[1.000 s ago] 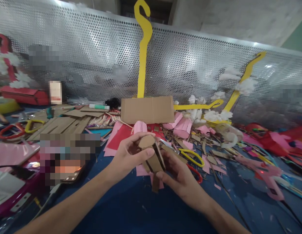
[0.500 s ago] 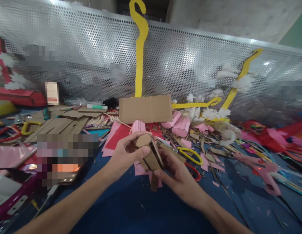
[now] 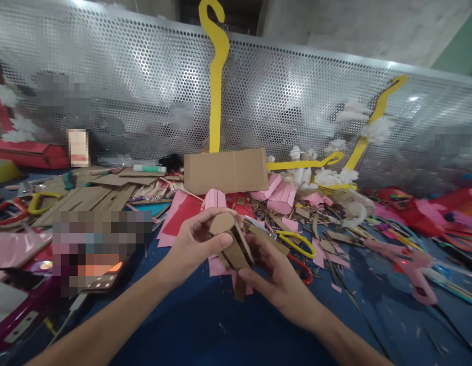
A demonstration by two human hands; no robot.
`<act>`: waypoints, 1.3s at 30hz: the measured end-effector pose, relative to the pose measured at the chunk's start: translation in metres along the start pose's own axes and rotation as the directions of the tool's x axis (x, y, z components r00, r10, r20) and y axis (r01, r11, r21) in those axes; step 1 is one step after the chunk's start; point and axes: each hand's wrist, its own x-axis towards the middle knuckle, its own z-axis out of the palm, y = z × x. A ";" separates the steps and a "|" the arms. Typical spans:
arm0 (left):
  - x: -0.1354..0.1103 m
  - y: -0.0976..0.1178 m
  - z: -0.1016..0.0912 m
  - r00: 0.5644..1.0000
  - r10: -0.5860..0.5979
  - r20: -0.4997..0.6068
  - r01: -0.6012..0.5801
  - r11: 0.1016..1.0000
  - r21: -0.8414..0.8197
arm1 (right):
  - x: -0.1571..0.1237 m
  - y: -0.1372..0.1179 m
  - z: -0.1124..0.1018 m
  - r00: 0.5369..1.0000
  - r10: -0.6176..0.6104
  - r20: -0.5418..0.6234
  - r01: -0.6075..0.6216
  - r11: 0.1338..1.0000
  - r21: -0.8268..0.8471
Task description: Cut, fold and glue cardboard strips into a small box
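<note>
A small cardboard box-like piece (image 3: 235,250) with a rounded end face is held up between both hands above the blue table. My left hand (image 3: 200,246) grips its upper left part, thumb across the side. On the lower right, my right hand (image 3: 272,277) holds it with thumb and fingers. A dark gap runs along one side of the piece. Below it hangs a narrow cardboard strip (image 3: 239,291) near the right thumb; whether it is joined to the piece I cannot tell. Pink paper (image 3: 216,267) lies behind and under the hands.
Beyond the hands stands a cardboard box (image 3: 225,172) with a tall yellow hook (image 3: 216,101). Yellow-handled scissors (image 3: 297,243) and scraps lie to the right, as does a pink glue gun (image 3: 406,262). Cardboard sheets (image 3: 87,201) lie left. A perforated metal screen (image 3: 144,91) borders the back.
The cardboard piece has turned slightly in my hands, and its dark gap looks narrower. Both hands keep their hold. The whole view has shifted a little.
</note>
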 end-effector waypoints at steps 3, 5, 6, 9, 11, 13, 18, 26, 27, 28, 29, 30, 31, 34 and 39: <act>0.000 0.000 -0.001 1.000 -0.008 -0.016 0.008 1.000 0.021 | 0.002 0.000 0.000 1.000 -0.010 -0.019 0.010 1.000 -0.002; 0.001 0.000 -0.003 1.000 -0.021 -0.009 0.021 1.000 0.017 | 0.003 0.001 0.000 0.998 -0.023 -0.058 0.023 1.000 -0.007; 0.002 0.000 -0.004 1.000 -0.027 -0.002 0.027 1.000 0.014 | 0.003 0.002 -0.001 0.995 -0.031 -0.092 0.029 0.999 -0.018; 0.004 -0.001 -0.011 0.999 -0.024 0.023 0.023 0.999 0.034 | 0.002 0.004 -0.006 0.972 -0.075 -0.222 0.061 0.996 -0.070; 0.007 -0.001 -0.017 0.998 0.010 0.057 -0.015 0.997 0.076 | 0.002 0.004 -0.012 0.948 -0.122 -0.294 0.098 0.991 -0.096; 0.009 -0.002 -0.023 0.993 0.031 0.117 -0.049 0.987 0.153 | 0.002 0.004 -0.017 0.920 -0.179 -0.348 0.150 0.983 -0.108; 0.010 0.000 -0.032 0.988 0.101 0.121 -0.147 0.862 0.485 | 0.003 0.006 -0.026 0.856 -0.328 -0.401 0.221 0.931 -0.289; 0.009 0.001 -0.031 0.988 0.143 0.055 -0.145 0.760 0.633 | 0.005 0.012 -0.029 0.851 -0.369 -0.373 0.220 0.896 -0.386; 0.009 0.000 -0.032 0.989 0.136 0.052 -0.138 0.762 0.633 | 0.005 0.012 -0.029 0.853 -0.362 -0.375 0.218 0.901 -0.374; 0.009 -0.001 -0.032 0.990 0.129 0.052 -0.133 0.764 0.631 | 0.005 0.012 -0.029 0.855 -0.355 -0.377 0.216 0.906 -0.364; 0.009 -0.002 -0.033 0.991 0.125 0.055 -0.132 0.767 0.627 | 0.005 0.012 -0.030 0.856 -0.350 -0.380 0.213 0.909 -0.357; 0.009 -0.003 -0.033 0.991 0.124 0.058 -0.133 0.771 0.622 | 0.006 0.012 -0.030 0.856 -0.348 -0.382 0.212 0.911 -0.354; 0.009 -0.004 -0.034 0.990 0.125 0.060 -0.136 0.776 0.616 | 0.006 0.011 -0.030 0.856 -0.347 -0.383 0.212 0.911 -0.352; 0.009 -0.005 -0.035 0.991 0.116 0.068 -0.134 0.794 0.594 | 0.006 0.011 -0.031 0.856 -0.348 -0.383 0.214 0.912 -0.350; 0.010 -0.007 -0.038 0.992 0.091 0.090 -0.126 0.819 0.560 | 0.006 0.013 -0.032 0.862 -0.330 -0.385 0.210 0.923 -0.323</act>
